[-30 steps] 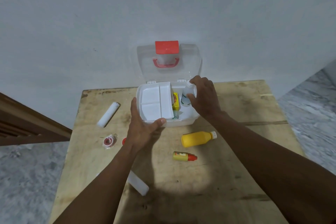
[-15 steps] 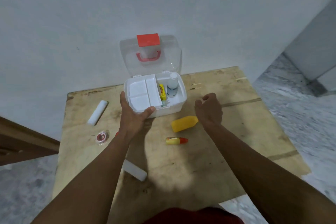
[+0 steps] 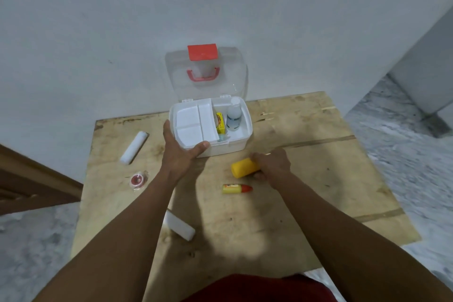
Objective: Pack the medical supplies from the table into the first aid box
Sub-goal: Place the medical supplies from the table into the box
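Note:
The white first aid box (image 3: 241,142) stands open at the table's far edge, its clear lid (image 3: 232,73) with red latch upright against the wall. Inside are a white tray insert (image 3: 193,122), a small yellow carton (image 3: 220,122) and a white bottle (image 3: 233,115). My left hand (image 3: 180,152) grips the box's front left corner. My right hand (image 3: 270,165) closes over the neck end of a yellow bottle (image 3: 244,167) lying on the table. A small yellow tube with red cap (image 3: 236,188) lies just in front of it.
On the wooden table (image 3: 306,179) lie a white bandage roll (image 3: 134,147) at the left, a red tape roll (image 3: 137,179) below it, and a white block (image 3: 180,225) partly under my left forearm. A wall rises behind; floor drops off to the right.
My right hand let go of the white bottle inside the box, drew back to the table and closed on the yellow bottle. My left hand stayed on the box.

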### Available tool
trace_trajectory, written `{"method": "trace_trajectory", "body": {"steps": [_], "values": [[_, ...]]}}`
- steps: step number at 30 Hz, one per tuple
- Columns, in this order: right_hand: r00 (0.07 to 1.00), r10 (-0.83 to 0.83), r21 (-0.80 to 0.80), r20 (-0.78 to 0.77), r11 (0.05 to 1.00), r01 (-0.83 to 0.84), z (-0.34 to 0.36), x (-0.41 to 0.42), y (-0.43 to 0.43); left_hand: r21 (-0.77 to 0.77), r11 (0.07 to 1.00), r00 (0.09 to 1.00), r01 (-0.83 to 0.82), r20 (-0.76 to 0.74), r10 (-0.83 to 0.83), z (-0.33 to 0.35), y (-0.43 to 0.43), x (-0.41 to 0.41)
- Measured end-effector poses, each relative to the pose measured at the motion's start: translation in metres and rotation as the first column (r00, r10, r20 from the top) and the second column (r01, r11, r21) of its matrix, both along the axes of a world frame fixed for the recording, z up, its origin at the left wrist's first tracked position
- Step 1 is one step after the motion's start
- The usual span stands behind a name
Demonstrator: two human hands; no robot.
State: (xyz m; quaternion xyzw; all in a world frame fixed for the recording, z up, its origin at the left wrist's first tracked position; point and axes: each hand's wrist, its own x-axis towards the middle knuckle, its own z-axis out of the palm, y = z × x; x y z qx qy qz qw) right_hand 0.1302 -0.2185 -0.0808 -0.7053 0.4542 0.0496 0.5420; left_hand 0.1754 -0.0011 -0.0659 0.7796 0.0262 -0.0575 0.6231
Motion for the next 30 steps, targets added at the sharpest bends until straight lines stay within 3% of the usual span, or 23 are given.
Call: {"method": "trace_trajectory", "body": {"steps": [7, 11, 15, 17, 20, 22, 24, 30], "values": [[0.976, 0.056, 0.074, 0.211, 0.995, -0.073, 0.017, -0.007, -0.012, 0.011, 1.0, 1.0, -0.003, -0.013, 0.003, -0.001, 0.001, 0.001], [0.918, 0.051, 0.263, 0.392, 0.951, -0.165, 0.062, -0.003, -0.025, 0.016, 1.0, 1.0, -0.004, -0.015, 0.004, -0.002, 0.0, 0.002], [0.837, 0.061, 0.255, 0.544, 0.938, -0.234, 0.1, 0.016, -0.026, 0.011, 1.0, 1.0, -0.012, -0.013, 0.012, -0.003, -0.001, 0.002], [0.801, 0.089, 0.157, 0.592, 0.962, -0.223, 0.108, 0.028, -0.019, 0.0, 1.0, 1.0, -0.009, -0.018, 0.009, -0.003, 0.001, 0.003], [0.763, 0.26, -0.212, 0.592, 0.963, -0.164, 0.103, 0.045, -0.003, -0.013, 1.0, 1.0, -0.005, -0.024, 0.005, -0.005, 0.002, 0.002], [0.745, 0.394, -0.441, 0.539, 0.885, -0.149, 0.095, 0.05, 0.007, -0.016, 1.0, 1.0, -0.003, -0.022, 0.003, -0.005, 0.002, 0.003], [0.732, 0.492, -0.571, 0.471, 0.803, -0.172, 0.084, 0.054, 0.012, -0.018, 1.0, 1.0, 0.0, -0.013, 0.0, -0.006, 0.002, 0.004], [0.742, 0.631, -0.753, 0.224, 0.596, -0.279, 0.052, 0.056, 0.011, -0.028, 1.0, 1.0, -0.002, 0.002, 0.002, -0.007, 0.002, 0.003]]}}
